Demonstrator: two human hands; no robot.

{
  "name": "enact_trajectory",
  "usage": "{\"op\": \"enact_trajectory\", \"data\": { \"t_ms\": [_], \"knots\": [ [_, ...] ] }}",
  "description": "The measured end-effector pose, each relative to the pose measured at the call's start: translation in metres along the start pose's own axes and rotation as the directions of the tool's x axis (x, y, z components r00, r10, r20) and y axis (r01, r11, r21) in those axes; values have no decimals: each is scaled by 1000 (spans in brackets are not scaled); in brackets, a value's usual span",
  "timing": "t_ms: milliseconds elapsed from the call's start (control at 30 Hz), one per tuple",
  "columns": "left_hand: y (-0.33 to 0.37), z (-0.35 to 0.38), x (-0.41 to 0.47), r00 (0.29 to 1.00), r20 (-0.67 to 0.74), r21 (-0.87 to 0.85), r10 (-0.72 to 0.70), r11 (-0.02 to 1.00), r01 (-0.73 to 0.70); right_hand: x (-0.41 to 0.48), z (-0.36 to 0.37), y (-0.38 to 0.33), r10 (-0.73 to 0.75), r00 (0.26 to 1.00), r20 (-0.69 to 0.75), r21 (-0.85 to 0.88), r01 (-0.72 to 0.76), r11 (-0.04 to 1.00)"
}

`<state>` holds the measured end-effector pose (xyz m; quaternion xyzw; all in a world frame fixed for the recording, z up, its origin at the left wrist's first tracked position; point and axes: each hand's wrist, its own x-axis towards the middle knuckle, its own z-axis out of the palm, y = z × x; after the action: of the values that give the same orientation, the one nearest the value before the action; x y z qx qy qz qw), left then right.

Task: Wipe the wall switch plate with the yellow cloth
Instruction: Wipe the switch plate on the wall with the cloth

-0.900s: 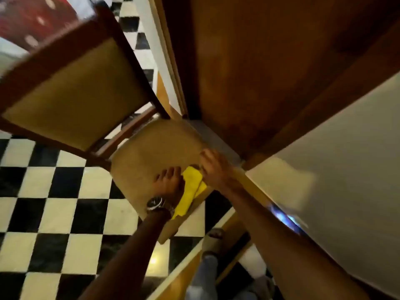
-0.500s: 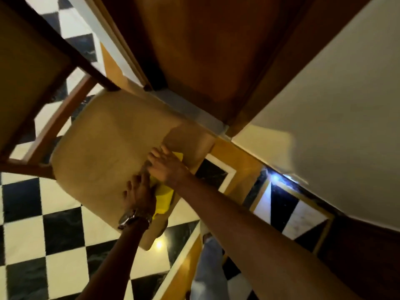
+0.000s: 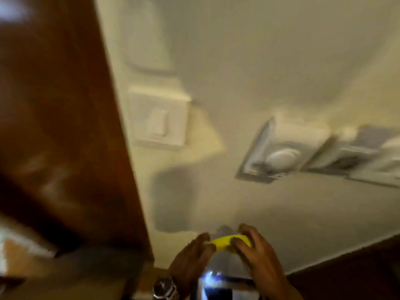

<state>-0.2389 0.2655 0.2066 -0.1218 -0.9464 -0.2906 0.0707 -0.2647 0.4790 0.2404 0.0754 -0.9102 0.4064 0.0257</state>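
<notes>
The frame is blurred by motion. A white wall switch plate (image 3: 159,120) with one rocker sits on the cream wall (image 3: 249,61), just right of the brown door frame. The yellow cloth (image 3: 229,242) is bunched small and held low in the view, well below the plate. My left hand (image 3: 190,255), with a wristwatch, grips its left end. My right hand (image 3: 255,250) grips its right end. Neither hand touches the wall.
A dark brown wooden door (image 3: 54,126) fills the left side. To the right of the switch plate are a round-knob wall unit (image 3: 279,156) and further plates (image 3: 359,159). Dark skirting (image 3: 346,263) runs along the lower right.
The view has swung up from the chair and chequered floor to the wall. Both hands have lifted the yellow cloth off the chair seat and hold it in front of the wall.
</notes>
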Motion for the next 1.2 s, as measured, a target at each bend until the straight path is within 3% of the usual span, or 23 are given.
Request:
{"op": "enact_trajectory", "data": {
  "t_ms": [33, 67, 167, 267, 367, 433, 500, 600, 700, 833, 933, 1067, 1200],
  "knots": [
    [31, -2, 18, 998, 54, -49, 44, 998, -42, 0, -38, -1, 38, 989, -140, 31, -34, 999],
    [67, -8, 42, 992, 6, -38, 130, 991, -129, 2, -77, -1, 34, 969, -245, 40, -25, 999],
    [143, -39, 85, 881, -35, 193, 472, 868, -457, 9, -148, -11, 13, 895, -446, 97, 34, 995],
    [202, -74, 111, 790, -76, 480, 608, 717, -506, 23, -183, -27, -216, 765, -607, -65, 223, 973],
    [239, -122, 131, 680, -163, 573, 715, 630, -525, 45, -195, -48, -444, 612, -654, -255, 374, 892],
    [257, -168, 147, 574, -266, 624, 775, 592, -511, 59, -187, -53, -643, 451, -619, -581, 289, 761],
    [279, -223, 177, 477, -375, 672, 795, 587, -451, 67, -174, -54, -636, 380, -672, -653, 102, 751],
    [308, -301, 229, 352, -545, 722, 761, 640, -263, 64, -141, -51, -545, 442, -713, -592, 38, 805],
    [316, -333, 267, 333, -610, 721, 719, 678, -143, 67, -110, -57, -443, 501, -744, -488, 46, 872],
    [301, -320, 289, 310, -548, 794, 776, 600, -98, 91, -103, -61, -407, 536, -739, -421, 104, 901],
    [298, -319, 295, 265, -568, 784, 779, 610, -113, 101, -103, -37, -470, 527, -708, -491, 111, 864],
    [297, -318, 294, 258, -570, 787, 780, 609, -104, 97, -98, -3, -565, 542, -622, -592, 146, 793],
    [297, -318, 294, 239, -578, 786, 780, 611, -96, 107, -113, -9, -576, 538, -616, -563, 211, 799]
  ]
}}
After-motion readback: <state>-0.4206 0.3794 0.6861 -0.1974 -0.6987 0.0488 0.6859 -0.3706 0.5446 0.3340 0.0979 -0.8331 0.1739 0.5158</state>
